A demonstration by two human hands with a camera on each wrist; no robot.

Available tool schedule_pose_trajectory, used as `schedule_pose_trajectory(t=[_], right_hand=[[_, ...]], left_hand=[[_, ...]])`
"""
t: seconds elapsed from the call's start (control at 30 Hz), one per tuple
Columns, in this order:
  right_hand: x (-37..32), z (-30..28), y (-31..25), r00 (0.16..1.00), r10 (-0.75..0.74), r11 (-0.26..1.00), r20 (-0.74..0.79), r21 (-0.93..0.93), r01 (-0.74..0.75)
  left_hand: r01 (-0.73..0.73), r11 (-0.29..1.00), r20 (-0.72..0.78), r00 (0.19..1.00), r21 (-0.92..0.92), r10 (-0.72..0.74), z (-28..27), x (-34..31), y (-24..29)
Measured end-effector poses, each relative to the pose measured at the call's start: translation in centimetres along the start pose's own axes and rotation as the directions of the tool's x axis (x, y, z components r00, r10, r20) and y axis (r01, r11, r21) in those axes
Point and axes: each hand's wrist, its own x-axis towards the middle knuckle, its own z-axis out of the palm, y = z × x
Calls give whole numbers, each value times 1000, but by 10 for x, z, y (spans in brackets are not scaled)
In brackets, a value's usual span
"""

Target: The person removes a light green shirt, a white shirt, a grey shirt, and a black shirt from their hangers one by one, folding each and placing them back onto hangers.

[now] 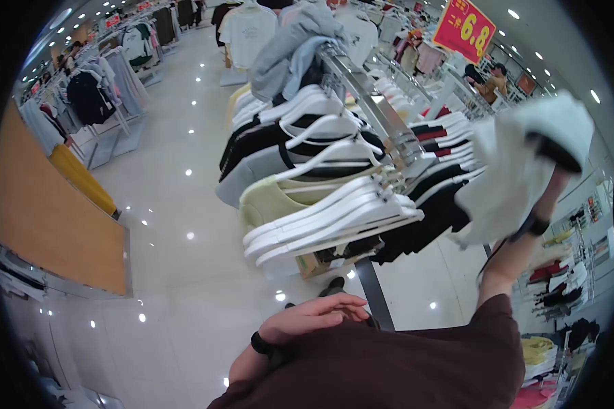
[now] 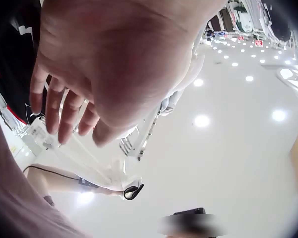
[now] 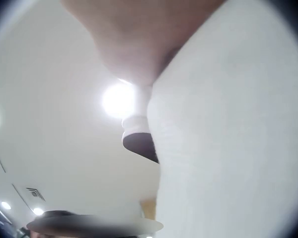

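Observation:
On the right of the head view, a white garment (image 1: 518, 163) is held up in the air by my right hand, whose fingers it hides. A dark patch (image 1: 556, 153) shows on it near the wrist. In the right wrist view, part of my right hand (image 3: 134, 44) appears against the white cloth (image 3: 233, 124). My left hand (image 1: 317, 317) rests loosely in front of my body and holds nothing. Its fingers hang slightly bent in the left wrist view. Several white hangers (image 1: 334, 221), bunched together, hang at the near end of the rack just beyond it.
The metal clothes rack (image 1: 368, 95) carries black, grey and pale yellow garments, with a grey-blue garment (image 1: 297, 41) draped over its far end. A red price sign (image 1: 464, 31) stands behind. To the left are a wooden panel (image 1: 61, 204) and glossy floor (image 1: 184, 273). People (image 1: 491, 85) stand farther back.

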Motion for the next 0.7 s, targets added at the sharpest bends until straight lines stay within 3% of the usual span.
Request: schedule_pose_trajectory(t=[0.1,0.2,0.27,0.3,0.37,0.43,0.47,0.5,0.57,0.63,0.7], right_hand=[[-93,-8,23,978,189,978,-93,114,-178],[-169,-2,44,901,422,884,-102,266,-385],[-207,8,51,815,577,765,-50,381,-518],[-215,14,53,744,668,630,21,514,-581],[-238,18,70,676,728,509,114,571,-644],[-265,2,90,656,738,473,161,571,-671],[-277,-14,102,702,644,493,303,537,-685],[-282,-17,97,693,652,480,307,540,-691],[-293,-19,88,610,755,442,239,500,-744],[-303,-35,92,583,751,404,311,483,-777],[-306,-44,86,433,872,241,229,569,-786]], left_hand=[[10,996,62,998,88,-15,6,23,-3],[4,992,50,999,128,-10,13,43,-6],[-56,982,7,998,179,56,18,54,-5],[-66,984,-38,997,166,74,21,59,-7],[-20,982,-102,994,188,40,19,71,-15],[-61,995,-204,976,78,76,22,80,-30],[-87,996,-295,952,7,85,17,86,-41],[-116,991,-387,918,-61,84,15,92,-44],[-148,985,-434,896,-84,98,17,103,-41],[-216,970,-535,836,-114,124,18,111,-50],[-165,973,-560,827,-163,47,23,115,-53]])
